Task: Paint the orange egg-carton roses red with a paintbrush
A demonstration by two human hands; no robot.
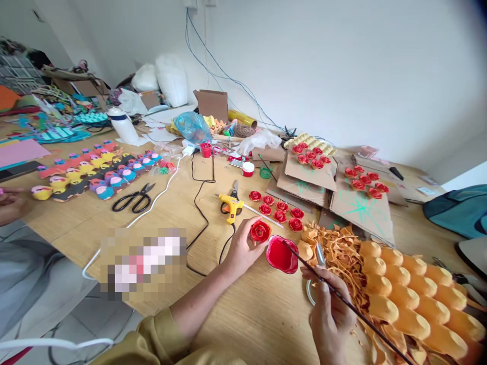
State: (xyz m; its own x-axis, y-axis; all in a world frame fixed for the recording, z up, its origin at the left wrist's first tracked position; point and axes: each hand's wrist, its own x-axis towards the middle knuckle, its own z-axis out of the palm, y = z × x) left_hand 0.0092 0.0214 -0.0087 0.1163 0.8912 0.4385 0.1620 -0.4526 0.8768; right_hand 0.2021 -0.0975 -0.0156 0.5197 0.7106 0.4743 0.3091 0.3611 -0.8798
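My left hand [243,248] grips a red-painted flower [261,231] by its side, its petals facing up. Just to its right stands a small dish of red paint [282,254]. In my right hand [330,309] is a long, thin paintbrush [344,299], held slantwise with its tip over the paint; whether the tip touches the paint I cannot tell. Beyond my left hand several finished-looking red flowers [281,206] lie on the wooden table. Orange egg-carton scraps [337,256] and a craft knife [320,254] lie close beyond my right hand.
An orange egg tray [414,289] fills the right side. A yellow glue gun [231,205] with its cord and black scissors [134,199] lie ahead. Cardboard sheets [361,210] carry more red flowers. Painted egg-carton birds [95,172] stand at left, near another person's hand [13,205].
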